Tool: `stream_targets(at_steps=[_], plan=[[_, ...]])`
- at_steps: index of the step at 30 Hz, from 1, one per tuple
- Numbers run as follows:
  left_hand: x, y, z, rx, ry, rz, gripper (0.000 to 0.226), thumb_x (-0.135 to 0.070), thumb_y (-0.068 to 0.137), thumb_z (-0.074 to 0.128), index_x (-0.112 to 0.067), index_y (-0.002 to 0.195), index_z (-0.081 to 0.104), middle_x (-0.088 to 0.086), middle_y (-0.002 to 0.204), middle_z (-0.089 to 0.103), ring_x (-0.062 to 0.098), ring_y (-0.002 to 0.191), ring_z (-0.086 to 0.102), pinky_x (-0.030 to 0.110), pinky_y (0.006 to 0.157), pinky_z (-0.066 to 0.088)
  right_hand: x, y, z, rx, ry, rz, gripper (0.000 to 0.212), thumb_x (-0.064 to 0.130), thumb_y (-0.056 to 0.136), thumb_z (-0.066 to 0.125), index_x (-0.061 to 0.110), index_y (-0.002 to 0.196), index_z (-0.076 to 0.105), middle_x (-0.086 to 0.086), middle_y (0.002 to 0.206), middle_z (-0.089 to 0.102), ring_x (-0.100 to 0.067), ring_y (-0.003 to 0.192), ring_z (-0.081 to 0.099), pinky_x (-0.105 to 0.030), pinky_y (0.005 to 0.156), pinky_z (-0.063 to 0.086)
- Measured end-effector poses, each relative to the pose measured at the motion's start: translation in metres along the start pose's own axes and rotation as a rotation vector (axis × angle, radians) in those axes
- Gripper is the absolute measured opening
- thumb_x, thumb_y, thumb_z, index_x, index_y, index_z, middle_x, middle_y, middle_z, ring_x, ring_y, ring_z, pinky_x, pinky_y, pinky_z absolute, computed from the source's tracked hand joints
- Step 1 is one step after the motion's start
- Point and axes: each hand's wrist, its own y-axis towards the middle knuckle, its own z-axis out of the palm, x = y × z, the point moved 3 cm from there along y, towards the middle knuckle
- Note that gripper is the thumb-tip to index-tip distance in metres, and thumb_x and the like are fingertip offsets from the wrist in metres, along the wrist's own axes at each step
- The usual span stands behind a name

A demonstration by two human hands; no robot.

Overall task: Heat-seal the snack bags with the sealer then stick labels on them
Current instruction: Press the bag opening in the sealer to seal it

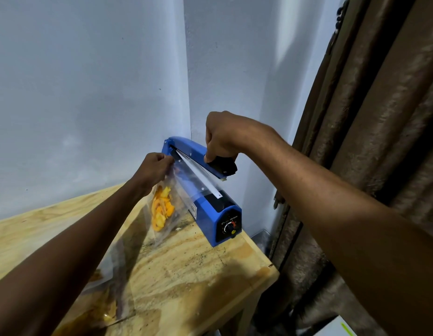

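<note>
Head cam: right hand (221,139) is wrapped around the black handle (222,166) of the blue sealer (210,204), arm raised off the base. Left hand (155,169) pinches the top corner of a clear snack bag (163,207), its mouth lying across the sealing strip, orange snacks hanging over the wooden table (186,267).

A light wooden table (191,275), stained with dark specks, is set into the wall corner, with a blue heat sealer (210,204) standing along its right edge and clear snack bags (106,299) lying at its near left.
</note>
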Motion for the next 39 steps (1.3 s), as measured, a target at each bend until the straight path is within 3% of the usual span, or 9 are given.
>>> stream_targets(at_steps=[5, 11, 21, 27, 32, 36, 39], plan=[[0.000, 0.000, 0.001, 0.010, -0.001, -0.001, 0.032, -0.012, 0.096, 0.043, 0.011, 0.096, 0.064, 0.025, 0.092, 0.061, 0.019, 0.066, 0.047, 0.026, 0.056, 0.038, -0.001, 0.000, 0.002, 0.006, -0.003, 0.005, 0.028, 0.023, 0.079, 0.076, 0.014, 0.077, 0.050, -0.001, 0.074, 0.052, -0.023, 0.079, 0.059, -0.030, 0.066, 0.049], [-0.001, 0.000, 0.001, 0.016, -0.002, 0.005, 0.029, -0.012, 0.096, 0.043, 0.008, 0.093, 0.064, 0.021, 0.088, 0.058, 0.017, 0.063, 0.046, 0.025, 0.056, 0.037, 0.000, -0.001, 0.003, 0.003, 0.002, 0.005, 0.027, 0.022, 0.079, 0.076, 0.013, 0.084, 0.051, -0.005, 0.085, 0.057, -0.023, 0.080, 0.060, -0.031, 0.069, 0.051], [0.001, 0.001, 0.001, 0.011, -0.009, 0.010, 0.031, -0.013, 0.097, 0.043, 0.010, 0.098, 0.063, 0.024, 0.093, 0.060, 0.017, 0.064, 0.048, 0.024, 0.057, 0.038, -0.001, -0.002, 0.014, 0.014, 0.015, 0.011, 0.030, 0.020, 0.078, 0.077, 0.014, 0.085, 0.048, -0.002, 0.077, 0.050, -0.020, 0.074, 0.054, -0.028, 0.066, 0.046], [0.001, 0.001, 0.000, 0.014, -0.030, 0.018, 0.029, -0.013, 0.097, 0.043, 0.008, 0.095, 0.063, 0.028, 0.097, 0.061, 0.023, 0.071, 0.049, 0.025, 0.058, 0.039, -0.005, -0.001, 0.026, 0.009, 0.018, 0.031, 0.035, 0.016, 0.077, 0.076, 0.016, 0.069, 0.042, 0.001, 0.070, 0.045, -0.013, 0.058, 0.047, -0.026, 0.055, 0.042], [0.002, 0.000, 0.000, 0.014, -0.017, 0.020, 0.029, -0.013, 0.098, 0.042, 0.006, 0.092, 0.063, 0.028, 0.099, 0.062, 0.019, 0.068, 0.049, 0.025, 0.059, 0.040, -0.006, -0.001, 0.030, 0.025, 0.044, 0.047, 0.030, 0.017, 0.078, 0.076, 0.014, 0.079, 0.046, 0.000, 0.072, 0.045, -0.013, 0.060, 0.047, -0.028, 0.062, 0.045], [0.002, 0.001, 0.001, 0.016, -0.011, 0.019, 0.031, -0.014, 0.098, 0.041, 0.009, 0.096, 0.063, 0.029, 0.100, 0.062, 0.023, 0.073, 0.050, 0.026, 0.060, 0.040, -0.008, -0.004, 0.033, 0.034, 0.055, 0.064, 0.034, 0.017, 0.075, 0.079, 0.016, 0.069, 0.045, -0.002, 0.074, 0.049, -0.013, 0.059, 0.049, -0.027, 0.056, 0.043], [0.002, 0.001, 0.000, 0.010, -0.015, 0.018, 0.029, -0.013, 0.098, 0.042, 0.005, 0.091, 0.063, 0.025, 0.093, 0.060, 0.020, 0.068, 0.049, 0.026, 0.059, 0.039, -0.007, -0.007, 0.035, 0.036, 0.068, 0.075, 0.034, 0.017, 0.075, 0.079, 0.016, 0.070, 0.046, -0.001, 0.074, 0.049, -0.018, 0.067, 0.054, -0.029, 0.061, 0.046]])
